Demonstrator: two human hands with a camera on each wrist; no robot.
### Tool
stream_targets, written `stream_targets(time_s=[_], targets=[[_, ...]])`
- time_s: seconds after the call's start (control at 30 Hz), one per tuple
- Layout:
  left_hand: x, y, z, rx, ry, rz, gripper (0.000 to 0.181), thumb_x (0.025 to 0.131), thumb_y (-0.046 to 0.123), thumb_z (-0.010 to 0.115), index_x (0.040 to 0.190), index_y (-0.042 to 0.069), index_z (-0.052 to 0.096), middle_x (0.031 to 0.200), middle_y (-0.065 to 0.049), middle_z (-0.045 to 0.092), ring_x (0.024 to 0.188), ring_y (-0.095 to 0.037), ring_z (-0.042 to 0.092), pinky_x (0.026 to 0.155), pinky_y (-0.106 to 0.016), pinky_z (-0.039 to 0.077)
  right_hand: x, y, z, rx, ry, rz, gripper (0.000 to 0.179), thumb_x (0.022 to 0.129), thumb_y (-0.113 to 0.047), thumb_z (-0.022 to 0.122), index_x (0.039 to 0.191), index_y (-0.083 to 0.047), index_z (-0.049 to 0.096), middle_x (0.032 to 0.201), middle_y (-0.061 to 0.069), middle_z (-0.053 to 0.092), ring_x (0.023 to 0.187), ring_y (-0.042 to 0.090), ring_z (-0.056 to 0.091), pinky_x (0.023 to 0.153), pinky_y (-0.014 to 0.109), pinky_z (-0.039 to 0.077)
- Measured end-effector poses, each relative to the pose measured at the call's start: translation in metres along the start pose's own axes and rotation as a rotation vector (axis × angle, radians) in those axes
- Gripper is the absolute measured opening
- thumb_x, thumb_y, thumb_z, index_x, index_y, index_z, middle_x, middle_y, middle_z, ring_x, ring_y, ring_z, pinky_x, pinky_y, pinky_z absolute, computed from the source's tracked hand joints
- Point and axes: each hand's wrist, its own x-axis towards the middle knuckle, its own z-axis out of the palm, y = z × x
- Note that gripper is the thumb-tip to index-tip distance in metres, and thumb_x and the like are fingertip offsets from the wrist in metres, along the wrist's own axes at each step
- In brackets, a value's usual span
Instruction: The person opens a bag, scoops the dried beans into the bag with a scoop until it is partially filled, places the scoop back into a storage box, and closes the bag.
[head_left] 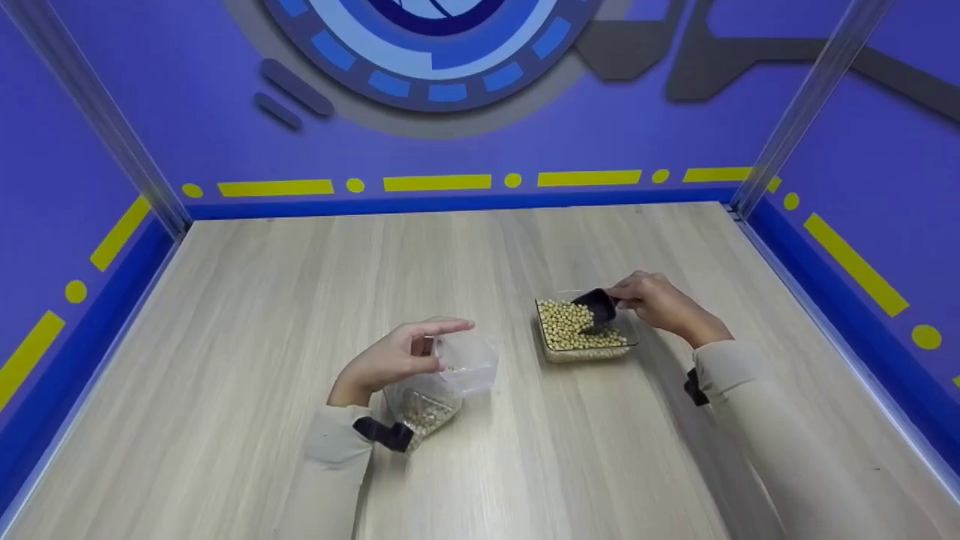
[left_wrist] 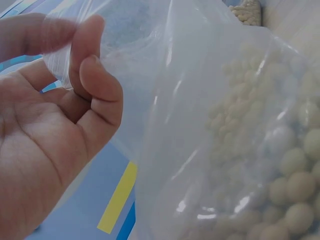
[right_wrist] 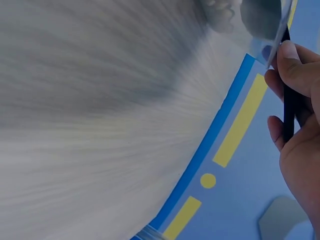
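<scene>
My left hand (head_left: 394,356) grips the rim of a clear plastic bag (head_left: 469,367), whose mouth hangs open to the right. Soybeans (head_left: 427,409) lie in the bag's lower part; the left wrist view shows these beans (left_wrist: 295,190) close up through the film. On the right, my right hand (head_left: 660,300) holds a black scoop (head_left: 598,306) by its handle. The scoop's head dips into soybeans (head_left: 564,322) in a clear square container (head_left: 555,355). In the right wrist view, fingers (right_wrist: 295,67) wrap the black handle (right_wrist: 289,112).
Both bag and container stand on a light wood-grain table (head_left: 300,300). Blue panels with yellow dashes (head_left: 437,182) close off the back and both sides. Dark wrist straps (head_left: 384,433) sit on both sleeves.
</scene>
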Motion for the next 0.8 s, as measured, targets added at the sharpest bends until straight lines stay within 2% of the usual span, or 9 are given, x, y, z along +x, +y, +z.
stream_targets(time_s=[0.3, 0.67, 0.8], targets=[[0.0008, 0.0003, 0.0019, 0.021, 0.006, 0.008, 0.054, 0.087, -0.006, 0.057, 0.140, -0.007, 0.043, 0.149, -0.025, 0.037, 0.062, -0.002, 0.034, 0.064, -0.016, 0.043, -0.0005, 0.0025, 0.0077, 0.012, 0.091, -0.105, 0.030, 0.078, 0.009, 0.069, 0.108, 0.005, 0.071, 0.097, 0.018, 0.071, 0.089, 0.033, 0.066, 0.074, 0.043, 0.055], [0.0016, -0.0029, 0.0028, -0.002, -0.001, 0.014, 0.055, 0.087, -0.008, 0.055, 0.140, -0.007, 0.042, 0.149, -0.026, 0.035, 0.057, -0.001, 0.032, 0.062, -0.015, 0.041, -0.0036, 0.0005, 0.0080, 0.072, 0.043, -0.046, 0.033, 0.081, 0.009, 0.067, 0.114, 0.006, 0.068, 0.103, 0.018, 0.070, 0.096, 0.034, 0.064, 0.078, 0.043, 0.055], [0.0019, -0.0033, 0.0029, -0.021, 0.000, 0.003, 0.055, 0.087, -0.007, 0.055, 0.140, -0.008, 0.042, 0.149, -0.027, 0.035, 0.063, -0.001, 0.039, 0.065, -0.015, 0.045, -0.0032, -0.0031, 0.0081, 0.108, -0.005, 0.015, 0.033, 0.084, 0.007, 0.065, 0.117, 0.005, 0.067, 0.107, 0.019, 0.069, 0.099, 0.034, 0.064, 0.081, 0.043, 0.054]])
